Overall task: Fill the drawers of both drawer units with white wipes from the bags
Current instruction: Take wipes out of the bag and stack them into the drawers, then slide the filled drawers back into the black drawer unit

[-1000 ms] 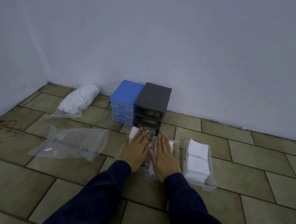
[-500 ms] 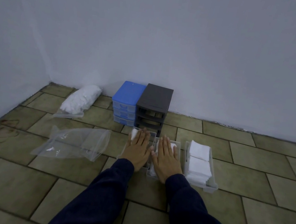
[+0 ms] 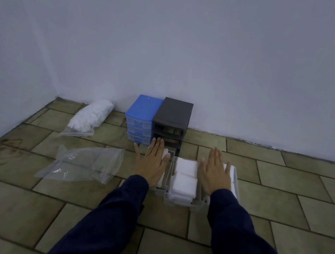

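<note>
A blue drawer unit (image 3: pixel 141 118) and a dark grey drawer unit (image 3: pixel 172 119) stand side by side against the wall. The grey unit's slots are empty. Three clear drawers lie on the floor in front of it, each holding white wipes. My left hand (image 3: pixel 152 163) lies flat, fingers straight, on the wipes of the left drawer (image 3: pixel 169 166). The middle drawer (image 3: pixel 180 200) shows its stacked wipes (image 3: pixel 185 177) uncovered. My right hand (image 3: pixel 214 173) presses flat on the wipes of the right drawer (image 3: pixel 235 180).
An empty clear zip bag (image 3: pixel 85 164) lies on the tiled floor left of the drawers. A bag full of white wipes (image 3: pixel 89 117) rests near the room corner. White walls close off the back and left. Bare tiles stretch to the right.
My right hand has shifted right, from the middle drawer onto the right drawer, uncovering the middle drawer's wipes. The left hand stays on the left drawer.
</note>
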